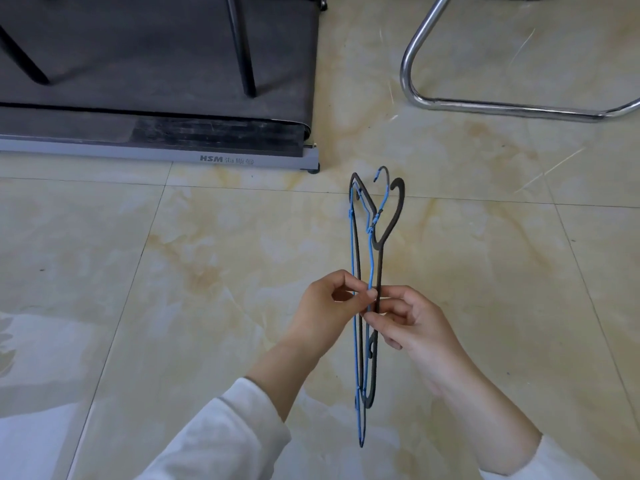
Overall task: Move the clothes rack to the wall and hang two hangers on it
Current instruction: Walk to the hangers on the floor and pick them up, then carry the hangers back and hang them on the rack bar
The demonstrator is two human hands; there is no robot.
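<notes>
Hands meet over the pale marbled tile floor, both in white sleeves. The left hand pinches the thin blue wire hanger between thumb and fingers; the right hand closes its fingertips on the dark grey plastic hanger just beside it. The two hangers are bunched together edge-on, hooks pointing away from the person. Beyond them lies a black treadmill deck with dark legs standing on it, and to the right a bent chrome tube frame, both well apart from the hangers.
</notes>
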